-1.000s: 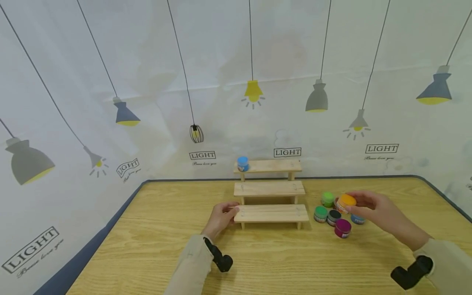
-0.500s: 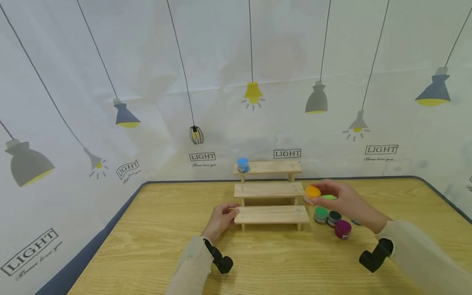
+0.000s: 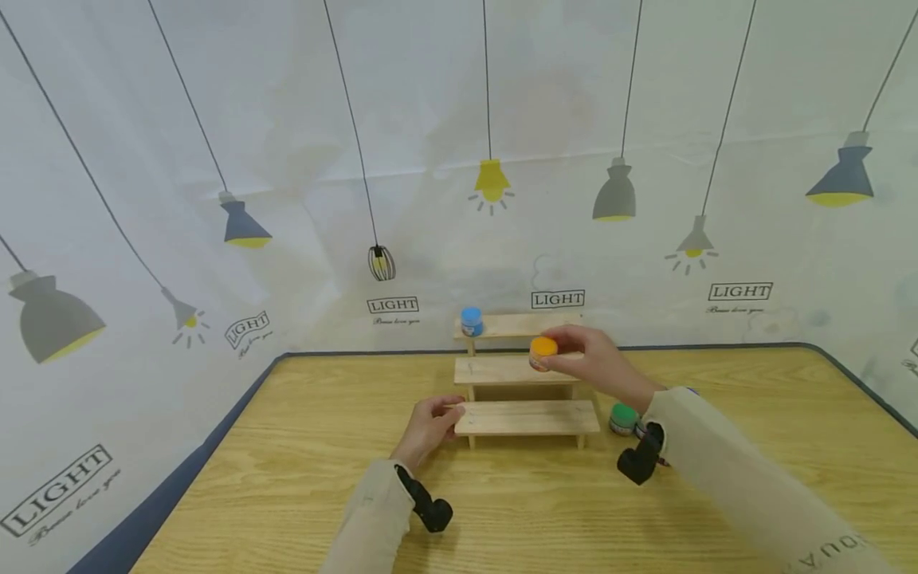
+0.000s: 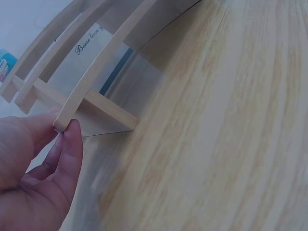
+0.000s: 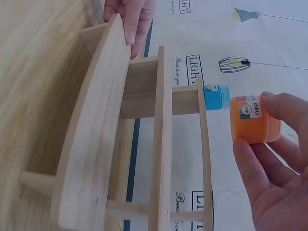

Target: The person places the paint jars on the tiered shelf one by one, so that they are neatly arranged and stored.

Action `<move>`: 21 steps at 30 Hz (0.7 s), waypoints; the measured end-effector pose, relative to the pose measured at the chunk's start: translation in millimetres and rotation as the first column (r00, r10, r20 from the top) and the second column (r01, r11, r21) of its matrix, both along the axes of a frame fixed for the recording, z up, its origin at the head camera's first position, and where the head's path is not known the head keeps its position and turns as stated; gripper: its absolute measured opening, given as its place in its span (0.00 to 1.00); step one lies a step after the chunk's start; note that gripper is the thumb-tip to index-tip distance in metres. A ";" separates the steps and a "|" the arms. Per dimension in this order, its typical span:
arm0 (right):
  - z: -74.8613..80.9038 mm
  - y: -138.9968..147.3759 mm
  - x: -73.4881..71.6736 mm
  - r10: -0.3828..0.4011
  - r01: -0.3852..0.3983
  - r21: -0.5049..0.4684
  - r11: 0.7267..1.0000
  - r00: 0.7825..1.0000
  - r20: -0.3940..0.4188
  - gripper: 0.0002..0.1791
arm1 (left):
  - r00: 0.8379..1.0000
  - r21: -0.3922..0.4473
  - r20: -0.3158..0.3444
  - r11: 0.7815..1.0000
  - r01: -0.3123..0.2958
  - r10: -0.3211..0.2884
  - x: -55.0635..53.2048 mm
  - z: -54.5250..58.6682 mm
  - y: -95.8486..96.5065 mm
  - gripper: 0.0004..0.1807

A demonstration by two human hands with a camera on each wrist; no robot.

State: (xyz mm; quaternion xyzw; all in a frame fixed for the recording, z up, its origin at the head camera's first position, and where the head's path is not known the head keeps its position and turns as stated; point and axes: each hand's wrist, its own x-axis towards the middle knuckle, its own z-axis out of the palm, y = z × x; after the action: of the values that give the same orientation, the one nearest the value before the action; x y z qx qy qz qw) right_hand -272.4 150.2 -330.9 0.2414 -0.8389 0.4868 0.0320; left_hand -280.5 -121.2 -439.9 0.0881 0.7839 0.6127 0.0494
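Note:
My right hand [image 3: 591, 363] holds a small orange paint jar [image 3: 543, 353] between thumb and fingers, in the head view in front of the top and middle steps. In the right wrist view the orange jar [image 5: 255, 119] appears apart from the shelf boards. My left hand [image 3: 428, 426] pinches the left end of the lowest board of a three-step wooden display rack [image 3: 527, 418]; the left wrist view shows thumb and finger on that board end. A blue paint jar [image 3: 471, 321] stands at the left end of the top step.
Right of the rack, a green paint jar [image 3: 623, 418] stands on the wooden table [image 3: 287, 478]; other jars behind it are mostly hidden by my right sleeve [image 3: 724, 454]. A white backdrop [image 3: 430, 199] printed with lamps hangs behind the table's far edge.
My right hand has lifted the orange jar from the group of jars and carried it left to the rack's upper steps. The left hand has stayed on the lowest board.

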 end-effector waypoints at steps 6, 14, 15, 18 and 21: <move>1.2 -21.9 -20.3 -0.054 0.054 0.012 0.998 0.998 0.013 0.25 | 0.997 -0.004 0.073 0.999 -0.037 0.037 8.6 16.4 5.1 0.16; -0.8 -40.9 -47.6 -0.157 0.155 0.026 0.988 0.986 0.054 0.26 | 0.997 -0.018 0.072 0.999 -0.041 0.042 1.1 8.0 3.5 0.16; -0.7 -42.6 -50.6 -0.168 0.167 0.020 0.986 0.984 0.061 0.26 | 0.996 -0.023 0.072 0.999 -0.042 0.043 0.4 7.3 3.6 0.16; 1.1 -47.0 -56.6 -0.190 0.189 0.014 0.982 0.979 0.075 0.26 | 0.996 -0.024 0.081 0.999 -0.044 0.046 -0.1 6.8 3.4 0.16; 0.6 -49.5 -62.2 -0.194 0.193 0.026 0.981 0.979 0.054 0.25 | 0.995 -0.017 0.088 0.999 -0.049 0.050 0.2 5.4 3.0 0.16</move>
State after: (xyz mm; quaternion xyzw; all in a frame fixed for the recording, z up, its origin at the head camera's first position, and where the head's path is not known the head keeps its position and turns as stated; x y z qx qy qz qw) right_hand -334.6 100.7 -330.3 0.1452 -0.8640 0.4792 0.0533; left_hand -280.3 -118.2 -434.4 0.0410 0.7873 0.6112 0.0696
